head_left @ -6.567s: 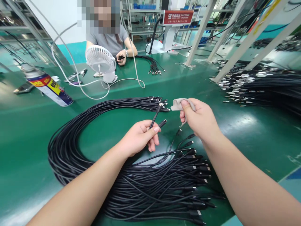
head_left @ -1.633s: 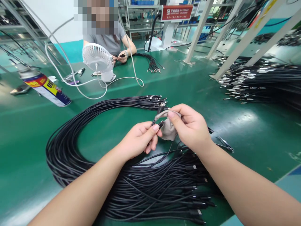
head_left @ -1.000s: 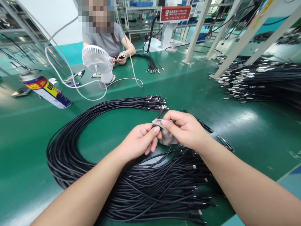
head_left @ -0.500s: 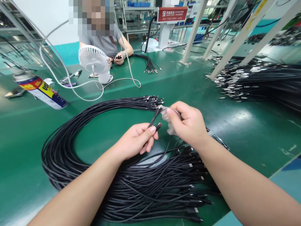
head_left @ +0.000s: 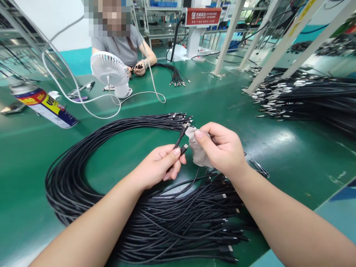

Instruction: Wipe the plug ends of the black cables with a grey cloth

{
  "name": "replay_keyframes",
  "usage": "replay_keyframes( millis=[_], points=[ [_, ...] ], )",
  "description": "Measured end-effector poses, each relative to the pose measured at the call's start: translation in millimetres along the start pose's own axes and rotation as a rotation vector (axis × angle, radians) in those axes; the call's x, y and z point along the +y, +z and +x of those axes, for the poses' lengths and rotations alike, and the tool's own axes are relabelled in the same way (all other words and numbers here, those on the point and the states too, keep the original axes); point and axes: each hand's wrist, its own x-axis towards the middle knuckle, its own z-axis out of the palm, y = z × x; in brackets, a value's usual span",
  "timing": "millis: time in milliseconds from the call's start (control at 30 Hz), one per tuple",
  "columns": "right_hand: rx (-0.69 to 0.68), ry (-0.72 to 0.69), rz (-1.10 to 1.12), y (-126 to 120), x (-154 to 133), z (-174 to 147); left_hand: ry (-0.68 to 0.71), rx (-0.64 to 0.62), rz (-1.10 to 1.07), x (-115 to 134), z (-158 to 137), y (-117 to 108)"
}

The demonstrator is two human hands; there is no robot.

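Between the thumb and fingers of my left hand (head_left: 161, 165) is a black USB cable (head_left: 184, 149), its two plug ends sticking out toward the right. My right hand (head_left: 222, 148) pinches a crumpled grey cloth (head_left: 200, 152), which hangs beside the cable's upper plug; whether they touch I cannot tell. Below both hands spreads a large curved bundle of black cables (head_left: 155, 222), plugs pointing right. Its far end (head_left: 178, 120) lies just beyond my hands.
A blue and yellow spray can (head_left: 46, 105) stands at the left, near a white fan (head_left: 111, 70) with a trailing white cord. Across the green table (head_left: 236, 96) a co-worker (head_left: 119, 48) handles cables. More cables (head_left: 306, 92) are piled right, behind slanted posts. Tweezers-like metal (head_left: 259, 167) lies by my right wrist.
My right hand has drawn the cloth slightly down and away from the plugs, so more of the cloth and of the lower plug's metal tip shows. My left hand keeps its grip.
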Motion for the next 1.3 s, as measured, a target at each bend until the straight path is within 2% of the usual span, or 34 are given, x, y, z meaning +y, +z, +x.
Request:
replay_keyframes(
  millis=[133, 367, 500, 633, 733, 933, 1167, 1300],
  points=[
    [-0.025, 0.03, 0.037, -1, 0, 0, 0.004, 0.002, -0.001, 1, -1, 0],
    [-0.242, 0.065, 0.164, 1, -3, -2, 0.007, -0.02, 0.015, 1, -1, -1],
    [-0.392, 0.198, 0.293, 1, -6, 0, 0.003, -0.03, 0.044, -2, 0, -1],
    [-0.465, 0.344, 0.378, -6, -4, 6, -0.033, -0.045, 0.113, -3, 0, -1],
    [-0.517, 0.389, 0.358, -11, 0, 10, -0.059, -0.044, 0.171, -2, 0, 0],
    [-0.483, 0.325, 0.307, -5, 4, 8, -0.08, -0.005, 0.195, -3, 1, -1],
    [-0.501, 0.406, 0.368, -5, 6, 9, -0.086, -0.031, 0.096, -2, 1, -1],
    [-0.484, 0.366, 0.296, -4, 7, 7, -0.107, -0.033, 0.093, -2, 3, -1]
  ],
)
